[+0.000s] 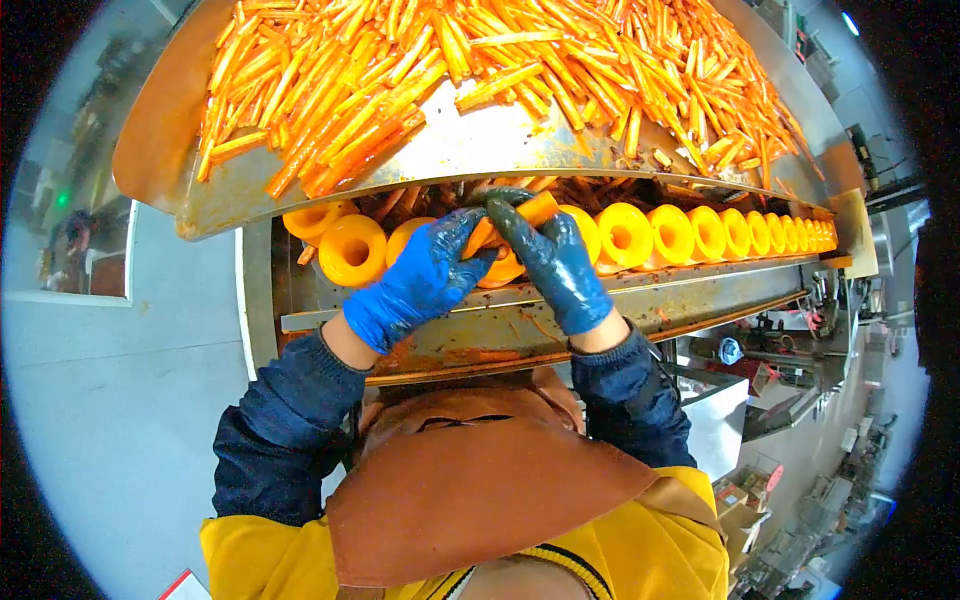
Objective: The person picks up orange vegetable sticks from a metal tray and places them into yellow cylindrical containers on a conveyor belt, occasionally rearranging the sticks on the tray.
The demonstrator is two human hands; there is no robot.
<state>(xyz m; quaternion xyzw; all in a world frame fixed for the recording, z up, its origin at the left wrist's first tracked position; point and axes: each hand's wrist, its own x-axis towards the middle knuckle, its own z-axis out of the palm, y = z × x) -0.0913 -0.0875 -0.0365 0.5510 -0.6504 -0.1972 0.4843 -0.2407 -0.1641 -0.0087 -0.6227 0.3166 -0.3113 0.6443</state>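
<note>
My left hand (pixel 425 275), in a blue glove, is closed on an orange stick (pixel 478 238) between thumb and fingers. My right hand (pixel 550 262), in a darker, wet-looking glove, is closed around another short, thick orange stick (pixel 539 208). Both hands are close together over a row of yellow-orange rings (pixel 622 220) with round holes. Some of the rings behind my hands are partly hidden. Just beyond, a metal tray (pixel 465 135) bears a heap of glossy red-orange sticks (pixel 370 95).
The ring row runs right along a metal trough (pixel 450 345) with reddish scraps. A raised metal lip (pixel 300 205) edges the tray above it. My brown apron (pixel 480 480) is near the trough's front edge. Boxes (pixel 742 515) stand on the floor at lower right.
</note>
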